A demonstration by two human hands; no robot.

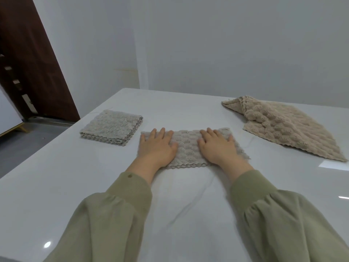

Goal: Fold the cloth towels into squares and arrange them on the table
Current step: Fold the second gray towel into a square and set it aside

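Olive-green sleeves (105,214) fill the near edge of my view. Past them, at 12 o'clock, a grey-beige waffle-textured cloth towel (187,148) lies on the glossy white table (56,176). The left hand (157,146) and right hand (217,148) press on its two ends, palms down, fingers straight and slightly spread — they grip nothing. I judge the step to be smoothing a half-fold before the final one. To do it well I'd flatten outward from the middle, then carry one short end over onto the other, matching the scalloped edges so the result is square. The towel's long axis runs 9 to 3 o'clock, with a scalloped long edge facing me at 6. A stack of folded grey towels (111,127) sits at 10 o'clock, and a loose beige textured towel (283,129) lies unfolded at 2 o'clock.
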